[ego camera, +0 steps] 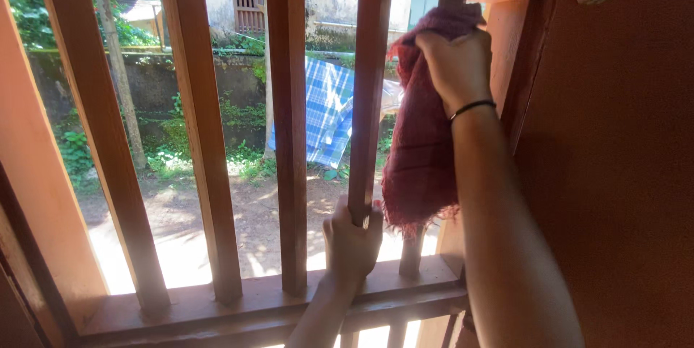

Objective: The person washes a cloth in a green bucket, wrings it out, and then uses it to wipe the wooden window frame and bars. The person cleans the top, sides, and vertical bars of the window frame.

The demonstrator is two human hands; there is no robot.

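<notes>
A dark red cloth (423,138) is gripped tight in the right hand (455,66) and pressed high on the last wooden window bar (452,1), so it hangs down. The next bar (369,102) is clasped low by the closed left hand (352,243), likely for steadiness, just below the cloth's fringe.

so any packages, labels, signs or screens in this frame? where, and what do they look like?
None in view: no package, label, sign or screen.
What is there: a wooden window grille with upright brown bars.
The right hand presses a dark red cloth against the rightmost bar.
The left hand grips the bar beside it, low down.
Outside, a blue checked cloth hangs.
</notes>
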